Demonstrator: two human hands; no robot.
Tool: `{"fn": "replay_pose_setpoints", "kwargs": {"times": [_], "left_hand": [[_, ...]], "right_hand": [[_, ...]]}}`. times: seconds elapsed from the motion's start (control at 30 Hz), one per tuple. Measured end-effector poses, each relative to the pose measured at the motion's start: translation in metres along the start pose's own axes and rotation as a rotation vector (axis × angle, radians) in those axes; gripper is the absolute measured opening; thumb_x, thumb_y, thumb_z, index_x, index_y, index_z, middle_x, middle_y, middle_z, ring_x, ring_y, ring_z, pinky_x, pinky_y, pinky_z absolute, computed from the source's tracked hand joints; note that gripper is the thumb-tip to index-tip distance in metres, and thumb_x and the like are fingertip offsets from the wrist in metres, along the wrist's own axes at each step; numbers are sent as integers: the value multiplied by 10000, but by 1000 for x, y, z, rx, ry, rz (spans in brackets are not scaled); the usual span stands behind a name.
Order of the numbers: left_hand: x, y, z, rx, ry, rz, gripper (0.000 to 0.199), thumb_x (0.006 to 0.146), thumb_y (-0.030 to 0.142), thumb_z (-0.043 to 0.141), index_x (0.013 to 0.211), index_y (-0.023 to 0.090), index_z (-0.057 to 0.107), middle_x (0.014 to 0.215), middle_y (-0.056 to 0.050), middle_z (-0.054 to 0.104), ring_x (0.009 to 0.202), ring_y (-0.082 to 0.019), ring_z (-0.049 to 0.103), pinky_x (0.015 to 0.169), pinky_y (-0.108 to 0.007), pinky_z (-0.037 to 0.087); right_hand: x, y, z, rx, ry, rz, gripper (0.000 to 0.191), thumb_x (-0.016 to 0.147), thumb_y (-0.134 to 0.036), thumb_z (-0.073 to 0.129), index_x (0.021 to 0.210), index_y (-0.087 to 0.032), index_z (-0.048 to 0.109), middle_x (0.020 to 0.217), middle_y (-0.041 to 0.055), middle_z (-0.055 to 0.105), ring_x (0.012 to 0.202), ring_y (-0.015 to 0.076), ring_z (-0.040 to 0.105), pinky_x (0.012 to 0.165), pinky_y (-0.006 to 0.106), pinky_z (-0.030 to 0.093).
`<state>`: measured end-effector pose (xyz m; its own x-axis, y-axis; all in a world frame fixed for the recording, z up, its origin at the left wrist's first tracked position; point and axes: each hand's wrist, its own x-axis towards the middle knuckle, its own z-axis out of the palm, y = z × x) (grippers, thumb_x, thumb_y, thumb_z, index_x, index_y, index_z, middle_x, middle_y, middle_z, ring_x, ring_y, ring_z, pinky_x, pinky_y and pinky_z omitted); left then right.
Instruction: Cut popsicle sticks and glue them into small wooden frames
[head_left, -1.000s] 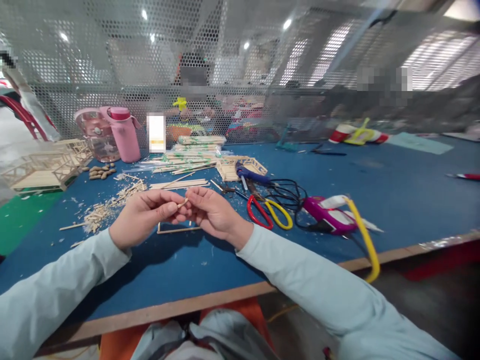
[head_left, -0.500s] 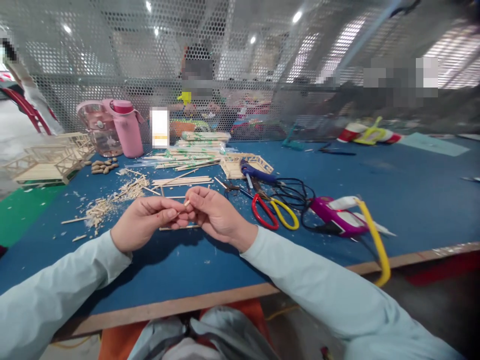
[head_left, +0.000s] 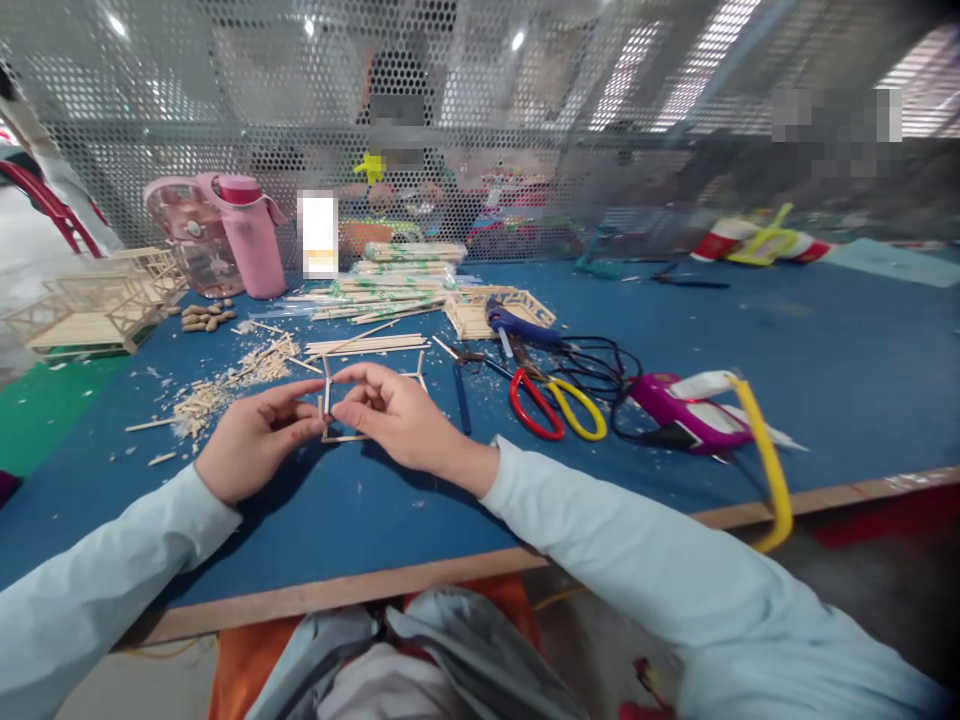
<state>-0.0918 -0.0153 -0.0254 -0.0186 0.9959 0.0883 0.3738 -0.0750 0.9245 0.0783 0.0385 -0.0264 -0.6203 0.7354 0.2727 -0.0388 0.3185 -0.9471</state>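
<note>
My left fingers [head_left: 306,431] pinch a short stick [head_left: 321,408] by a stick frame [head_left: 346,438] that looks half-made, my right fingers [head_left: 369,374] are parted, and loose sticks [head_left: 367,344] look unused.

Lamps [head_left: 517,40]: small white dots at 10, 11 and 12 o'clock.
Slatted windows [head_left: 709,60]: very bright, between 1 and 2 o'clock.
Blue table [head_left: 420,520]: well lit, with a soft dark shadow under the left hand [head_left: 251,440] at 8 o'clock.
Mesh wall [head_left: 247,130]: gray and hazy, blurry at 2 o'clock, blocky squares at 11 and 2.
Sleeves [head_left: 645,540]: stretched big at 4 and 8 o'clock.
Floor [head_left: 870,590]: dim at 4 o'clock.
</note>
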Motion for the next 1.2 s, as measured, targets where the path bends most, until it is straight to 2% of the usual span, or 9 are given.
{"fn": "replay_pose_setpoints", "kwargs": {"times": [0.07, 0.13, 0.27, 0.43, 0.57, 0.93, 1.2], "left_hand": [[-1, -5, -1, -103, 45, -100, 547, 573, 474, 707, 978, 124, 596, 739, -61, 693, 673, -179, 629, 654, -295, 499], [-1, -8, -3, -137, 48, -155, 480, 531, 483, 729, 835, 132, 606, 697, -53, 681, 644, -166, 620, 609, -269, 490], [0, -9, -5, -57, 13, -126, 395, 571, 479, 700, 755, 143, 603, 653, -30, 655, 605, -138, 592, 568, -235, 467], [2, -13, -6, 110, -66, 12, 312, 666, 446, 620, 758, 148, 626, 664, -23, 644, 609, -128, 566, 605, -235, 462], [2, -16, -5, 217, -72, 76, 282, 710, 420, 575, 766, 150, 635, 685, -30, 657, 629, -137, 571, 624, -241, 463], [0, -17, -6, 401, -57, 144, 293, 745, 427, 538, 806, 164, 653, 718, -28, 683, 639, -144, 587, 639, -240, 455], [-1, -15, -5, 388, -49, 129, 292, 744, 434, 542, 801, 167, 646, 708, -26, 683, 624, -142, 591, 618, -227, 458]], "right_hand": [[-3, 1, -5, -115, 5, -17, 238, 774, -284, 567, 958, -134, 557, 653, -32, 529, 542, 65, 450, 509, 186, 370], [-6, 0, -9, -298, -10, -71, 135, 783, -239, 555, 856, -133, 595, 663, -15, 554, 577, 73, 469, 548, 194, 379], [-12, -2, -13, -542, -34, -195, 93, 773, -156, 552, 824, -134, 627, 713, 10, 612, 627, 85, 511, 606, 201, 391], [-12, 0, -10, -556, -35, -190, 110, 769, -128, 545, 840, -132, 629, 709, 7, 620, 610, 80, 525, 588, 186, 396], [-12, 1, -8, -553, -39, -185, 110, 768, -132, 551, 842, -132, 633, 709, 6, 625, 610, 77, 531, 583, 180, 396], [-12, 2, -6, -551, -61, -160, 131, 778, -162, 540, 856, -133, 641, 704, 9, 627, 610, 81, 524, 593, 187, 386], [-12, 2, -5, -560, -80, -129, 131, 780, -156, 536, 857, -141, 641, 685, 4, 615, 609, 86, 516, 601, 196, 379]]}}
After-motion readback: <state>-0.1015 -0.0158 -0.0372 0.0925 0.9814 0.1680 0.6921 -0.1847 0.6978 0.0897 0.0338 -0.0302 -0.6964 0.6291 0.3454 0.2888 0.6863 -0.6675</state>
